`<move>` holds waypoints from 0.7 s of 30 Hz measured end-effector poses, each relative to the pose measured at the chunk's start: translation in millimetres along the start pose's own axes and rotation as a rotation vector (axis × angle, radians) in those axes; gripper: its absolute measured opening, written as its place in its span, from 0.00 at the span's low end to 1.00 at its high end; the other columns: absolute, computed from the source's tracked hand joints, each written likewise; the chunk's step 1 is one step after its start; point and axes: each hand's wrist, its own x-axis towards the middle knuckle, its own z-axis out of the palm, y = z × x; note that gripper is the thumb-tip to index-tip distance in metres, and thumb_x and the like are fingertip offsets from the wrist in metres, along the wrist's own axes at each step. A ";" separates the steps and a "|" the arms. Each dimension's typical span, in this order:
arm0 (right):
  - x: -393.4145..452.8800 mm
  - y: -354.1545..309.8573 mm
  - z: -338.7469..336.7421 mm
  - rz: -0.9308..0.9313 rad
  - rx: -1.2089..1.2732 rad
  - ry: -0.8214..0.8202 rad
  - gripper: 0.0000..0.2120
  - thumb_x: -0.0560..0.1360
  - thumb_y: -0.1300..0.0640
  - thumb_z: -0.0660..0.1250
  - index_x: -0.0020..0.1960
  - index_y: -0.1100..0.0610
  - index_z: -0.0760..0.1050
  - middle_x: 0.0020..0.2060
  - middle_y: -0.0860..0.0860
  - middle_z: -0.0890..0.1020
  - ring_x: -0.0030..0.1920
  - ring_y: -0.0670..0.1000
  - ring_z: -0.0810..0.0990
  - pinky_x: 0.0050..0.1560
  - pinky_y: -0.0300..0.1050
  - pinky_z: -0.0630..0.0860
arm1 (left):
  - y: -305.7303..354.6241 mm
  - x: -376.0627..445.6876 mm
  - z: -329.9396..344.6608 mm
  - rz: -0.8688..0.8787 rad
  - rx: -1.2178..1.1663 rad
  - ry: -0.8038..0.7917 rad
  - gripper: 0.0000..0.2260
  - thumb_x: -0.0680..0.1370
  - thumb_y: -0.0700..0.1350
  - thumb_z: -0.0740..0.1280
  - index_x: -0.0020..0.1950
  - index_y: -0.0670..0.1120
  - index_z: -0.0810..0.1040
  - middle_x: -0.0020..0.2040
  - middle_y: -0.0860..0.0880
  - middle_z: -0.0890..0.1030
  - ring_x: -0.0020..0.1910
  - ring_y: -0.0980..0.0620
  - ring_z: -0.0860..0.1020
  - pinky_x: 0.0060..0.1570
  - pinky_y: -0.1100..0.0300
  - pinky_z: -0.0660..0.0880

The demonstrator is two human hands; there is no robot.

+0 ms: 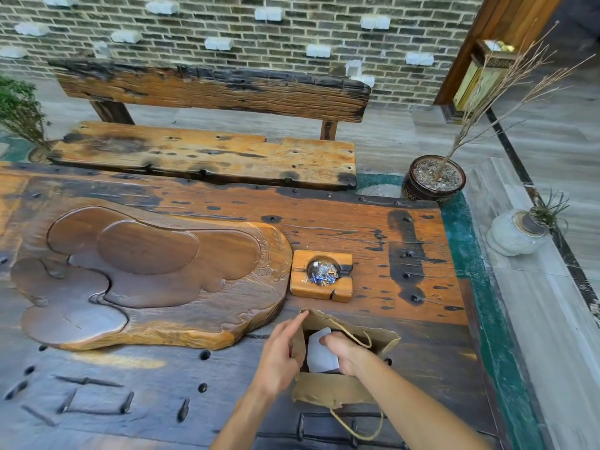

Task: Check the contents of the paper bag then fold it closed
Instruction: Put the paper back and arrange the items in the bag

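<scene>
A brown paper bag (331,389) with rope handles stands open on the wooden table (373,228), near its front right. My left hand (279,355) grips the bag's left rim and holds the mouth apart. Inside the bag, my right hand (341,350) rests on a white folded item (319,355), fingers curled around its edge. One rope handle arches over my right wrist; the other hangs down the bag's near side.
A carved wooden tea tray (146,277) lies to the left. A square wooden ashtray (321,276) with butts sits just behind the bag. Beyond the table are a wooden bench (207,157), a potted dry branch (435,180) and a white vase (516,233).
</scene>
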 end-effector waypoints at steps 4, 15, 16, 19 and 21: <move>15.1 -0.1 5.4 -0.007 -0.045 -0.004 0.17 0.83 0.62 0.51 0.65 0.69 0.71 0.52 0.62 0.80 0.55 0.59 0.80 0.58 0.51 0.79 | 1.4 -1.0 -0.3 -0.009 -0.008 -0.001 0.39 0.70 0.26 0.63 0.72 0.61 0.66 0.65 0.56 0.72 0.34 0.63 0.71 0.37 0.69 0.70; 93.6 30.7 12.1 0.094 -0.007 -0.017 0.19 0.82 0.51 0.52 0.64 0.60 0.72 0.59 0.59 0.79 0.62 0.58 0.79 0.57 0.49 0.78 | 3.4 0.3 -5.8 -0.063 -0.061 0.004 0.39 0.70 0.26 0.62 0.72 0.61 0.67 0.66 0.60 0.70 0.36 0.62 0.71 0.38 0.68 0.73; 87.2 28.7 13.0 0.101 -0.010 0.016 0.21 0.83 0.50 0.51 0.69 0.60 0.69 0.67 0.60 0.74 0.68 0.59 0.74 0.64 0.49 0.74 | 2.8 0.6 -6.3 -0.062 -0.057 0.002 0.39 0.69 0.27 0.62 0.73 0.61 0.67 0.67 0.59 0.71 0.36 0.61 0.71 0.39 0.68 0.72; 56.5 19.6 16.1 0.085 -0.054 0.127 0.25 0.84 0.49 0.48 0.73 0.63 0.65 0.73 0.60 0.69 0.72 0.60 0.69 0.70 0.49 0.69 | 1.3 1.3 -6.8 -0.062 -0.051 -0.015 0.40 0.69 0.27 0.62 0.73 0.61 0.66 0.67 0.60 0.70 0.42 0.57 0.73 0.41 0.68 0.72; 63.3 25.1 16.7 0.077 -0.039 0.141 0.24 0.84 0.49 0.50 0.73 0.62 0.66 0.72 0.60 0.70 0.70 0.60 0.71 0.68 0.50 0.71 | 1.1 0.8 -7.7 -0.058 -0.051 -0.017 0.40 0.69 0.27 0.62 0.73 0.62 0.66 0.68 0.61 0.70 0.43 0.56 0.74 0.40 0.67 0.72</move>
